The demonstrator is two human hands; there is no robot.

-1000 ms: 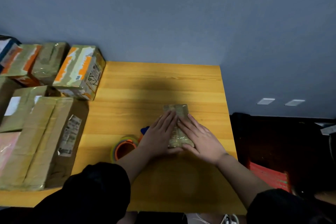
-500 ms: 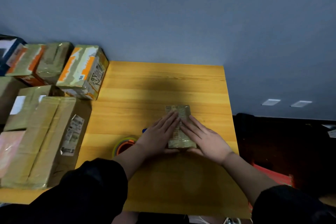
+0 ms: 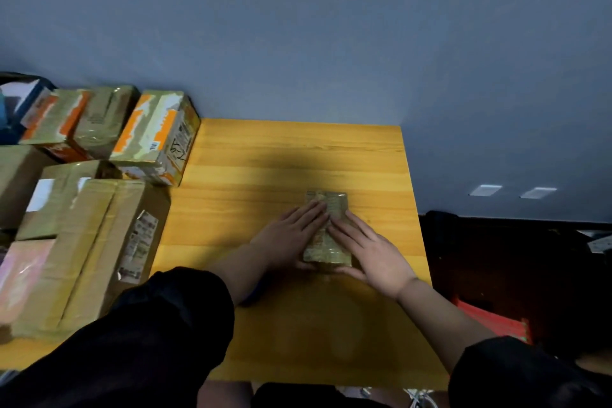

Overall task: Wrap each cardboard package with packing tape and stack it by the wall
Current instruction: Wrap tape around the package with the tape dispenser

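Blue-grey wall (image 3: pixel 298 26) is filling the upper half of the view, w/ two pale rectangular plates (image 3: pixel 511 191) sitting low on it at right. Yellow wooden tabletop (image 3: pixel 265 159) is butting against the wall, a broad shadow lying across its far part. Left side of it is carrying taped cardboard boxes: a big brown box (image 3: pixel 89 252) w/ a shipping label nearest, smaller brown ones behind it, then an orange-and-white box (image 3: pixel 155 136) & more taped boxes by the wall. Far-left boxes are running out of frame. Dark area right of the tabletop is too dim to read; something red (image 3: pixel 493 318) is showing low there.

Small tape-wrapped package (image 3: pixel 326 209) is lying flat right of tabletop centre, long axis running away from the person. Left hand (image 3: pixel 288 235) & right hand (image 3: pixel 371 252) are both pressing on it, fingers straight & together, tips nearly meeting over its middle, thumbs lying at its near end. Hands are covering most of its top; print on it is too blurry to read. Black sleeves (image 3: pixel 159 334) are blocking the near-left corner of the tabletop.
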